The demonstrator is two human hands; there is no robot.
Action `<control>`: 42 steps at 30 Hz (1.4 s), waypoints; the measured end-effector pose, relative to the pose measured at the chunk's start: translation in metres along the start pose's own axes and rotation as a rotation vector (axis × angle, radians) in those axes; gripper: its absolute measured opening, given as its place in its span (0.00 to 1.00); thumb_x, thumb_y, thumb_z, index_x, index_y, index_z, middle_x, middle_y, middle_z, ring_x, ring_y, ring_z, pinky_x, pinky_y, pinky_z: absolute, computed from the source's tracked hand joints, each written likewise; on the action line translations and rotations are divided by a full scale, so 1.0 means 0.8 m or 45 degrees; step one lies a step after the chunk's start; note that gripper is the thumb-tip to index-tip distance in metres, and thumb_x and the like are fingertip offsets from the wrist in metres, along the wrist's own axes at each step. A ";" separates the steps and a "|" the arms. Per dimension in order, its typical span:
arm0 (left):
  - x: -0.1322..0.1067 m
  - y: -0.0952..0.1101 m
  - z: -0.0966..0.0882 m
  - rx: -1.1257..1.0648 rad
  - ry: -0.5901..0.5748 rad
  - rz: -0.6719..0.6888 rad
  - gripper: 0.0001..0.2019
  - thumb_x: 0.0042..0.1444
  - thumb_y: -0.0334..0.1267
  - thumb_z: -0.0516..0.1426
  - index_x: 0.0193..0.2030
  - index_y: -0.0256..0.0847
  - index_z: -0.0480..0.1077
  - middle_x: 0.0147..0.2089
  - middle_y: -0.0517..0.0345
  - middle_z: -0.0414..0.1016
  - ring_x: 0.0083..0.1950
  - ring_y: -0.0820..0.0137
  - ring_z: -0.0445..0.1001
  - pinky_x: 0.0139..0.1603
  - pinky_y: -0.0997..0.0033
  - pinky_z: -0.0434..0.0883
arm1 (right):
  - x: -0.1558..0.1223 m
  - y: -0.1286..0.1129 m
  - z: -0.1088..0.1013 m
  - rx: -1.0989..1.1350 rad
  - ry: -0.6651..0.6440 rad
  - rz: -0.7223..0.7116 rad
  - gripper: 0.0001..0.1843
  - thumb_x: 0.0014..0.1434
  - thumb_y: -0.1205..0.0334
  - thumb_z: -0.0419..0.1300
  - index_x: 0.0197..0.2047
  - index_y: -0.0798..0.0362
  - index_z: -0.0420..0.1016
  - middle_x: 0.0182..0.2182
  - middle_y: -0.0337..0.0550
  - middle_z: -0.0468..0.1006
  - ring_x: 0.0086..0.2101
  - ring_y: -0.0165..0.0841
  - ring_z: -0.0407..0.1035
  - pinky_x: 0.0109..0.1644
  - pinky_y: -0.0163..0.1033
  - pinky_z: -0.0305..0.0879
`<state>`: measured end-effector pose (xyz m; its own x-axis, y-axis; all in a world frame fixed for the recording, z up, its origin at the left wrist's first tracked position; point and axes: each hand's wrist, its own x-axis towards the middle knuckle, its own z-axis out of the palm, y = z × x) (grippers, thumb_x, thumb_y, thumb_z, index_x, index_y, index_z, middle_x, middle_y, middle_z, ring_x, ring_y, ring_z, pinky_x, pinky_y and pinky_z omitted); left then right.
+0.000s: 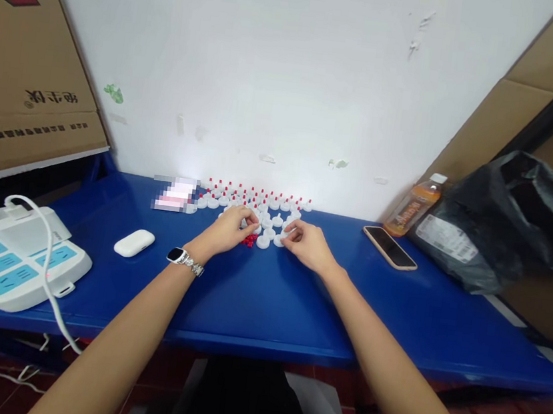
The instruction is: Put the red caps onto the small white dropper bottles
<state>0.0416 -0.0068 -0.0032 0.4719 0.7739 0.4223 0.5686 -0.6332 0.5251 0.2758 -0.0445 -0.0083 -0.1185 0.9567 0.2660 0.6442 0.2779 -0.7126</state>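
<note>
A white wall (296, 88) rises behind the blue table (254, 305) where I sit, with a cardboard box (36, 70) standing at the left. From my head camera, the only view, a power strip (17, 269) and a small white case (134, 243) lie to the left; a phone (390, 248), a bottle (413, 209) and a black plastic bag (497, 214) are on the right.

At the middle, rows of red-tipped white caps (275, 203) stand upright along the far side. Nearer me are bare white caps (263, 241), one with its spout (277, 220) pointing straight up between my hands.

My left hand (234, 227) bends its fingers close together just beside a small pile of red tips (249, 239); I cannot tell whether anything is pinched there. My right hand (308, 243) has thumb and forefinger drawn in at a white cap (279, 240), which lies just left of the fingertips; whether they grip or merely touch it, I cannot tell. The red tips lie nearer my left hand, that cap nearer my right, with bare caps between.
</note>
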 end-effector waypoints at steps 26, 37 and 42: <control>0.002 0.029 0.000 -0.032 0.202 0.002 0.13 0.68 0.45 0.50 0.40 0.41 0.70 0.39 0.56 0.75 0.40 0.67 0.71 0.44 0.65 0.67 | 0.040 -0.024 0.007 0.262 0.311 -0.397 0.09 0.63 0.56 0.56 0.42 0.51 0.72 0.37 0.41 0.80 0.36 0.33 0.74 0.41 0.37 0.68; -0.009 0.042 -0.007 -0.025 0.017 0.087 0.14 0.69 0.46 0.48 0.35 0.41 0.63 0.33 0.59 0.71 0.35 0.69 0.68 0.37 0.68 0.63 | 0.007 -0.042 0.033 0.222 0.227 -0.311 0.04 0.53 0.63 0.62 0.34 0.51 0.75 0.31 0.39 0.76 0.30 0.30 0.67 0.36 0.35 0.65; -0.011 0.039 -0.007 0.116 -0.043 0.164 0.13 0.71 0.42 0.43 0.36 0.42 0.60 0.36 0.56 0.69 0.39 0.66 0.68 0.42 0.65 0.65 | 0.003 -0.049 0.032 0.196 0.229 -0.335 0.03 0.53 0.64 0.61 0.33 0.51 0.75 0.30 0.39 0.75 0.30 0.30 0.67 0.36 0.35 0.65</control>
<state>0.0520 -0.0333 0.0136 0.5664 0.6867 0.4557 0.5601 -0.7263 0.3984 0.2307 -0.0509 0.0039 -0.1216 0.8237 0.5539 0.4860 0.5360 -0.6903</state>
